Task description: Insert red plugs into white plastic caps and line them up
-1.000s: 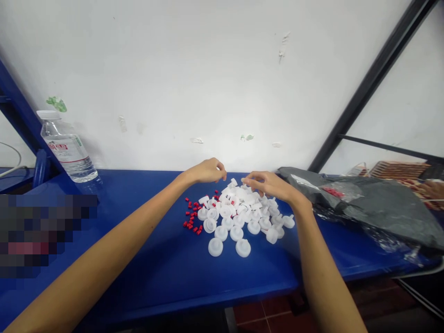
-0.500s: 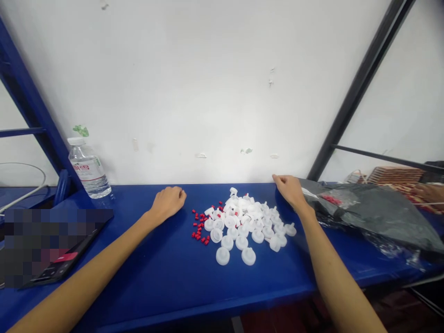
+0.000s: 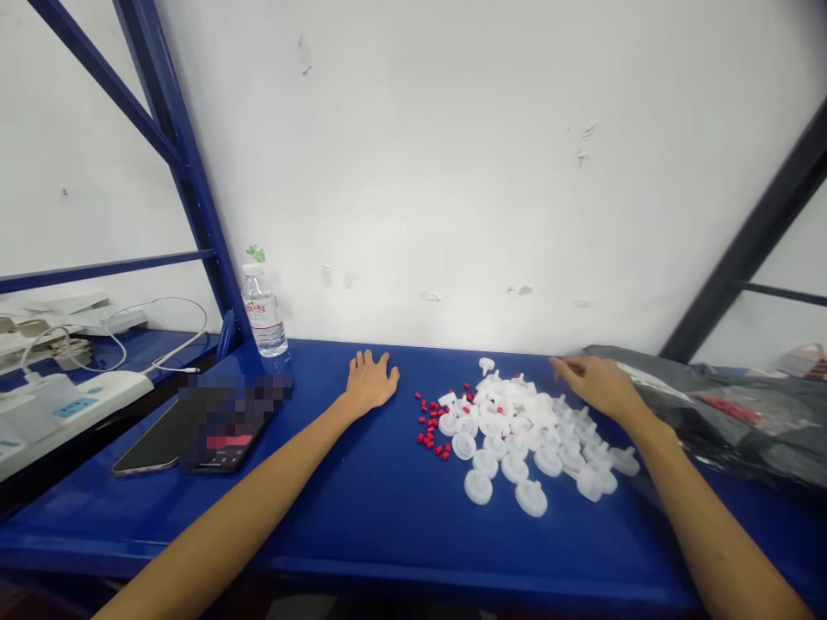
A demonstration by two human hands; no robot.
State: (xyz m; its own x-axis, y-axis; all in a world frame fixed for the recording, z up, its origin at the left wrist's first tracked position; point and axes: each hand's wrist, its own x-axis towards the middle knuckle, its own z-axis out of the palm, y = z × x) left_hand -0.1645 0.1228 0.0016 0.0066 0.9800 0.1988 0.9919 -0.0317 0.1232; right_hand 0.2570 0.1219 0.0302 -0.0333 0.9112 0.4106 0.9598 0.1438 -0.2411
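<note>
My left hand [image 3: 371,383] lies flat on the blue table [image 3: 362,517] with its fingers spread and nothing in it. To its right are several small red caps [image 3: 431,422], loosely scattered. They border a heap of translucent white round plastic pieces with thin stems [image 3: 517,422], which look like small funnels or disc filters. At the back right of that heap, my right hand [image 3: 598,385] hovers or rests with its fingers loosely bent and apart; I see nothing held in it. Some red caps show among the white pieces.
A water bottle [image 3: 264,314] stands at the back left against the wall. Two phones, one of them dark [image 3: 155,439], lie at the left. Beyond the blue post is a white power strip [image 3: 83,405] with cables. A dark plastic bag [image 3: 724,405] lies at the right.
The view has swung left, so everything sits further right in it. My left hand has spread its fingers from a loose fist. My right hand has turned inward toward the heap.
</note>
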